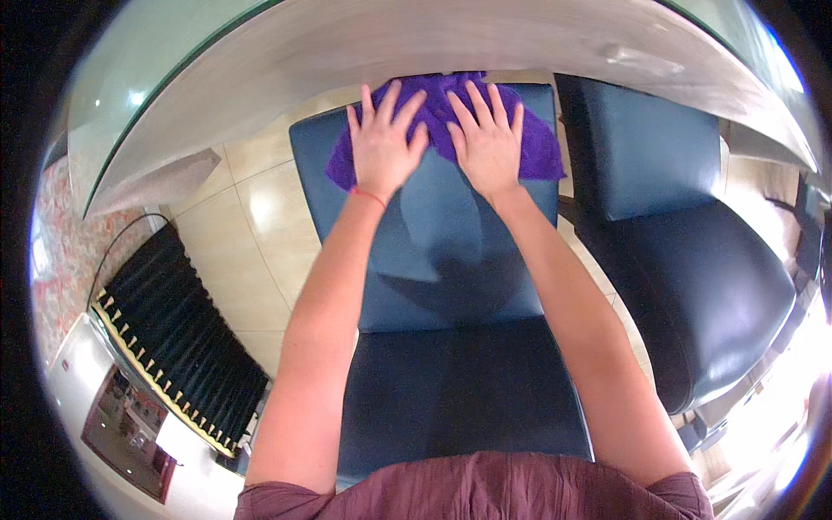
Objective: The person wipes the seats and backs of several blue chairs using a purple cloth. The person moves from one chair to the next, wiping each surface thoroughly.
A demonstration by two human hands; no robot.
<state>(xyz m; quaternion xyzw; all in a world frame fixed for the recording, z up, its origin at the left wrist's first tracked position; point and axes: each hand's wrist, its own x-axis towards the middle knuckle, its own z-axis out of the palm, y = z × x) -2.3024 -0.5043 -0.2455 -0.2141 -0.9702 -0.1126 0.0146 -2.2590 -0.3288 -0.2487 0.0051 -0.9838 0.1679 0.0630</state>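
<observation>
A purple cloth [542, 147] lies spread over the far end of a dark blue padded chair [433, 225], drooping toward both of its sides. My left hand [384, 143] presses flat on the left part of the cloth, fingers spread and pointing away from me. On the right part rests my right hand [487, 143], also flat with its fingers apart. A gap separates the two hands, with the thumbs turned toward each other. The cloth under my palms is hidden.
A second dark blue chair [641, 156] stands close on the right. Beyond the cloth curves a pale table edge [390, 39] with a glass top [182, 43]. At the lower left is a black ribbed object [186, 338] with a yellowish toothed edge. Beige floor tiles [260, 208] show between.
</observation>
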